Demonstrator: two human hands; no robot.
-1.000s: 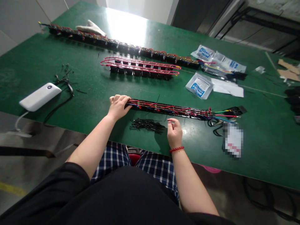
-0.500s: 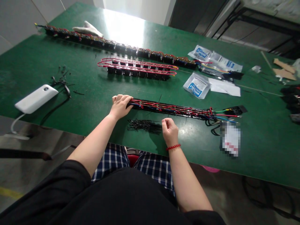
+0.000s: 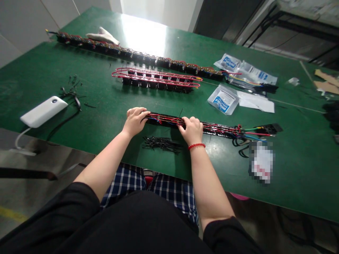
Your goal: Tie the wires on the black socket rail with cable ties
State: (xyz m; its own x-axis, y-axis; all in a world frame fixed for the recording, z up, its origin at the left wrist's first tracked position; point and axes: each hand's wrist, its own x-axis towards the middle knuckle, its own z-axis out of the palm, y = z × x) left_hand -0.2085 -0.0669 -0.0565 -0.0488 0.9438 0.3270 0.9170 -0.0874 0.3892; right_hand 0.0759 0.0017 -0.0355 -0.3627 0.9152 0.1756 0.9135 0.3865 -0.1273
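Note:
A long black strip with red, blue and yellow wires along it (image 3: 217, 129) lies across the green table in front of me. My left hand (image 3: 135, 121) is wrapped round its left end. Farther right, my right hand (image 3: 192, 130) grips the middle of the same strip, thumb on the near side and fingers over the top. A thin black tie end sticks up just left of my right hand. Between my forearms lies a pile of black cable ties (image 3: 162, 144). Loose coloured leads and a dark connector piece (image 3: 272, 128) extend from the strip's right end.
Beyond the strip lie a shorter black assembly with looped red wire (image 3: 156, 81) and a long wired strip (image 3: 132, 54). Plastic packets (image 3: 224, 100) and white paper (image 3: 256, 101) rest at right. A white device (image 3: 43, 111) and black scraps (image 3: 71, 91) are at left.
My right hand has moved up and away from the cable tie pile onto the wired strip and now grips its middle. My left hand stays on the left end.

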